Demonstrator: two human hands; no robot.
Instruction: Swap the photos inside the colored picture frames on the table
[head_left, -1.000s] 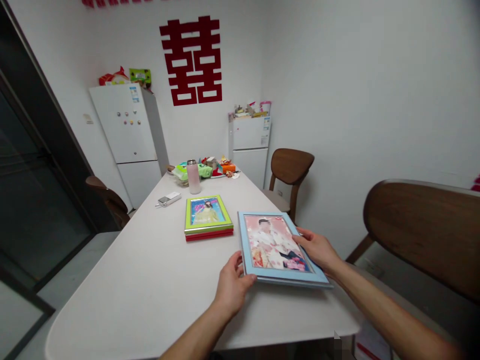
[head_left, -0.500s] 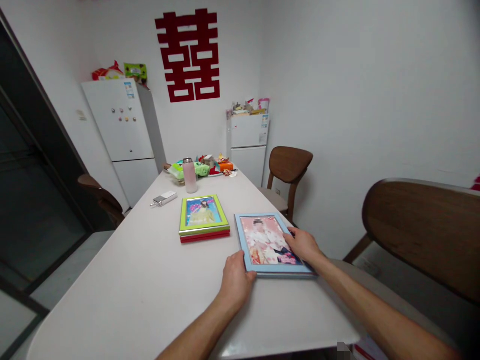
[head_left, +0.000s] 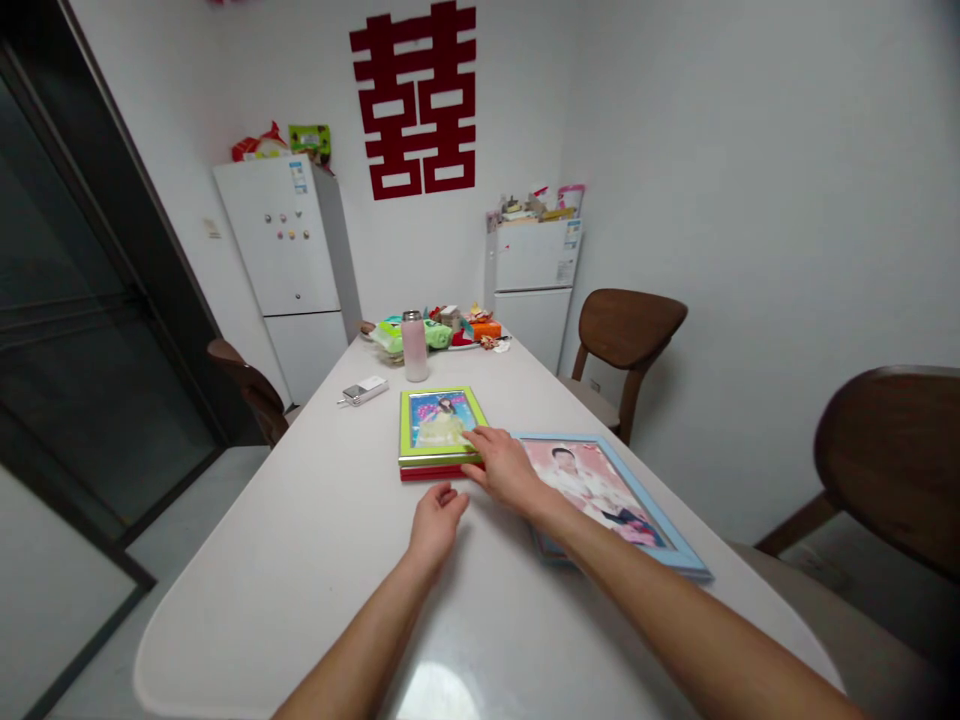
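Observation:
A green photo frame (head_left: 439, 424) lies on top of a red frame (head_left: 427, 472) in the middle of the white table (head_left: 315, 560). My right hand (head_left: 504, 466) reaches across, its fingers touching the green frame's near right corner. My left hand (head_left: 435, 516) hovers just in front of the stack, fingers loosely curled and holding nothing. A larger blue photo frame (head_left: 615, 500) lies flat on the table to the right, under my right forearm, with neither hand on it.
A pink bottle (head_left: 412, 346), a small silver device (head_left: 363, 391) and a clutter of packets (head_left: 442, 330) sit at the far end. Brown chairs (head_left: 622, 340) stand to the right and left. Two white fridges (head_left: 289, 270) line the back wall.
Both hands have let go of the blue frame, which now lies on the table. They moved left and forward to the green and red stack. The camera view shifted left.

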